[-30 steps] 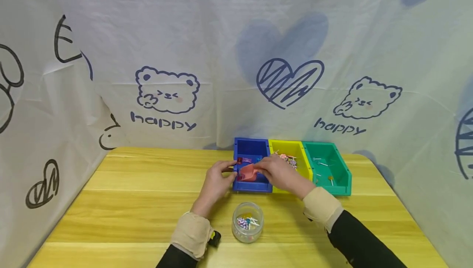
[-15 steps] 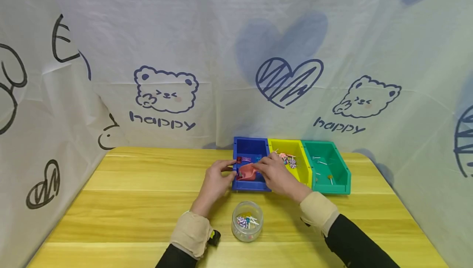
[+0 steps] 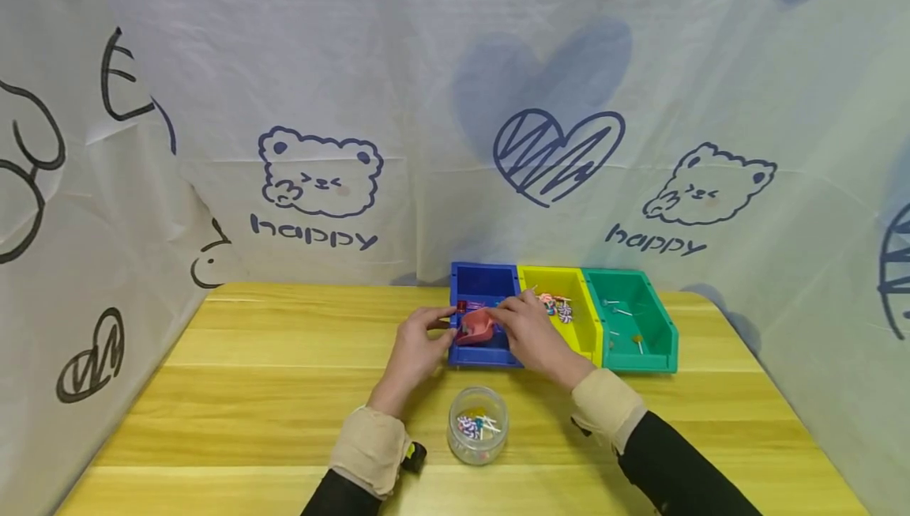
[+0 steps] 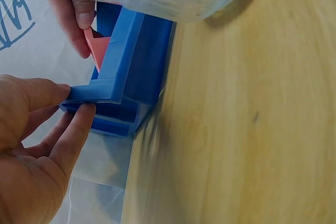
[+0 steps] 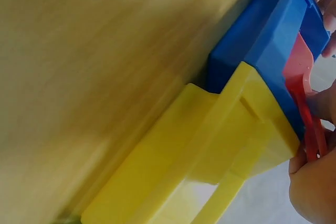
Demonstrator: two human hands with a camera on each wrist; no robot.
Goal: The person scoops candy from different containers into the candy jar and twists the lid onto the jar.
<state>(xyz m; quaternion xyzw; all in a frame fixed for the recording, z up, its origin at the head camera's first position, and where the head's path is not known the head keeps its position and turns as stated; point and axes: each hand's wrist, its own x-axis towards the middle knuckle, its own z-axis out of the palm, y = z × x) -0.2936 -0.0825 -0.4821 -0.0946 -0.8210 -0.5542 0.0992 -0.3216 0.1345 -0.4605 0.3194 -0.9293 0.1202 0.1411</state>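
My left hand (image 3: 415, 350) grips the left rim of the blue bin (image 3: 486, 356); in the left wrist view the thumb lies on top of the lip and the fingers beneath it. With my right hand (image 3: 536, 336) I pinch the handle of a small pink scoop (image 3: 475, 328). The scoop's bowl sits down inside the blue bin, with something small and dark in it. Behind it in the bin are shiny red and purple pieces (image 3: 471, 306). In the right wrist view, thumb and fingers close round the scoop's red-looking handle (image 5: 311, 129).
A yellow bin (image 3: 579, 318) with swirl lollipops (image 3: 557, 306) adjoins the blue one, then a green bin (image 3: 643, 303) with several small lollipops. In front stands an uncapped clear jar (image 3: 478, 449) holding lollipops. The bins back onto a printed cloth (image 3: 441, 208).
My right hand has shifted slightly left and the scoop has tilted, its bowl turning up with something in it. My left hand keeps its hold on the blue bin.
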